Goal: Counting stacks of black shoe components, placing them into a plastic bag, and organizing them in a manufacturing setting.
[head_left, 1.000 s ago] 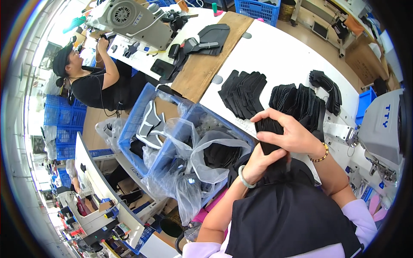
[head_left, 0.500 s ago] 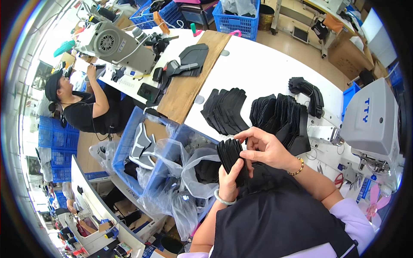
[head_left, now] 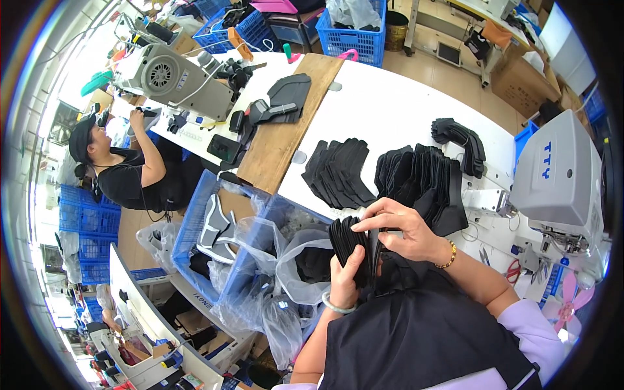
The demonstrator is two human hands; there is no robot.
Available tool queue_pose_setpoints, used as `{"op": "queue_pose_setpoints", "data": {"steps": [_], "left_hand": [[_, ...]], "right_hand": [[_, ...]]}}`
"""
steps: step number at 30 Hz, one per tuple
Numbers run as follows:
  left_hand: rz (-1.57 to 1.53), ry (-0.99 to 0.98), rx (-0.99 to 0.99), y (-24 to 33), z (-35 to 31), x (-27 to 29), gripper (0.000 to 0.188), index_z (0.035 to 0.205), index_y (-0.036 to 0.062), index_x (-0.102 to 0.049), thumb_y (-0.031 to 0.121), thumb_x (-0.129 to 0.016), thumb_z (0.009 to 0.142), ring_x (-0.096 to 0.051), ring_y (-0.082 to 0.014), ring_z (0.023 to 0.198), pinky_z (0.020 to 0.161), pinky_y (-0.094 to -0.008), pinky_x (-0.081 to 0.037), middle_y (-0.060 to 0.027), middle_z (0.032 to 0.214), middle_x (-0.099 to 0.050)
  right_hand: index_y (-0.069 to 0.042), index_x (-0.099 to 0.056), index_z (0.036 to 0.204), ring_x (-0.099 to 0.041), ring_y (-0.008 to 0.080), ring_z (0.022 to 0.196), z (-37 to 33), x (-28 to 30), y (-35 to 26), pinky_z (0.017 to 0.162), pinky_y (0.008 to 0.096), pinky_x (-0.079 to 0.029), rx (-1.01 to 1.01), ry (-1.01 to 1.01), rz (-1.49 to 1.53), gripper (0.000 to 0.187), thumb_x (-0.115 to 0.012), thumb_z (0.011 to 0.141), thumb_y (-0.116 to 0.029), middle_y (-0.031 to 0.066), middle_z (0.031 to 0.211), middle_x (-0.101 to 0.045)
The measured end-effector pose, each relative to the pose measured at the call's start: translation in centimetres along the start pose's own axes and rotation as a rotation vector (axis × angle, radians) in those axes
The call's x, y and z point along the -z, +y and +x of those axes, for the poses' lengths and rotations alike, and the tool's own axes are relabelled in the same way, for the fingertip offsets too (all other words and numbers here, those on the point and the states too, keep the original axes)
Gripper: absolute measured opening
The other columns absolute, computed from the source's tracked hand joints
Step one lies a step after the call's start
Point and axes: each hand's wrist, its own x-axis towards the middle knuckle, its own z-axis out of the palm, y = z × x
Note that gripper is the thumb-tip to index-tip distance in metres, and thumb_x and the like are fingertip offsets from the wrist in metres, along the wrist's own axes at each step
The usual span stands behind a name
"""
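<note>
My left hand (head_left: 346, 281) is closed around a bundle of thin black cut pieces (head_left: 346, 239), thumb on the near side, the layers standing on edge. They look like fabric or padded material. At the bundle's upper right, my right hand (head_left: 406, 234) bends its fingers over the edges, with a fingertip on the top layers. Some layers there are parted from the rest, between its thumb and fingers. Just beyond my hands lie a fanned pile of black angled pieces (head_left: 339, 172) and a thicker row of similar black pieces (head_left: 419, 185) on the white table (head_left: 390, 104).
A tied black bundle (head_left: 460, 143) lies farther right, near a grey sewing machine (head_left: 552, 162). Red-handled scissors (head_left: 513, 270) rest beside it. Blue crates (head_left: 224, 286) with plastic bags stand left of my hands. Across the table, a person (head_left: 140, 166) works at another machine (head_left: 175, 78).
My right thumb has shifted right, away from the bundle's face, and a gap between layers has widened. My left hand keeps its hold. The whole view has shifted slightly.
</note>
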Motion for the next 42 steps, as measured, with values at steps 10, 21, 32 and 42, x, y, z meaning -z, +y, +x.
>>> {"op": "queue_pose_setpoints", "data": {"steps": [10,21,32,42], "left_hand": [[0.017,-0.02,0.04,0.1,-0.2,-0.1,0.038,0.094,-0.0027,-0.057,0.035,-0.05,0.09,-0.059,-0.0155,0.059,0.054,-0.0256,-0.047,-0.0109,0.074,-0.061],[0.138,0.008,0.034,0.2,-0.2,-0.4,0.038,0.105,-0.0017,-0.05,0.033,-0.046,0.09,-0.059,-0.0193,0.058,0.052,-0.027,-0.048,-0.0138,0.074,-0.06],[0.108,-0.021,0.058,0.0,0.4,-0.2,0.044,0.106,-0.0014,-0.05,0.04,-0.043,0.092,-0.059,-0.0197,0.06,0.054,-0.0278,-0.048,-0.0148,0.077,-0.061],[0.161,-0.048,0.092,-0.4,0.9,0.1,0.045,0.105,-0.0018,-0.051,0.04,-0.038,0.093,-0.06,-0.0202,0.062,0.057,-0.0279,-0.049,-0.0149,0.079,-0.061]], "right_hand": [[-0.004,-0.056,0.095,-0.051,0.0083,0.072,-0.3,0.4,0.1,0.059,0.021,-0.044,-0.001,0.006,0.053,0.024,-0.053,0.073,0.003,0.0047,0.092,-0.051],[-0.005,-0.045,0.088,-0.048,0.0058,0.079,-1.0,-1.0,-0.1,0.068,0.0219,-0.042,-0.302,0.063,0.189,0.021,-0.062,0.077,-0.002,0.0056,0.095,-0.053],[-0.009,-0.053,0.117,-0.05,0.005,0.065,-0.3,-0.6,1.1,0.054,0.0182,-0.042,0.095,0.108,-0.146,0.042,-0.058,0.075,-0.004,0.0023,0.095,-0.058],[-0.007,-0.038,0.09,-0.052,0.0106,0.092,0.4,-0.7,0.2,0.08,0.0262,-0.042,-0.254,0.11,0.147,0.034,-0.069,0.075,-0.009,0.0092,0.096,-0.053]]}}
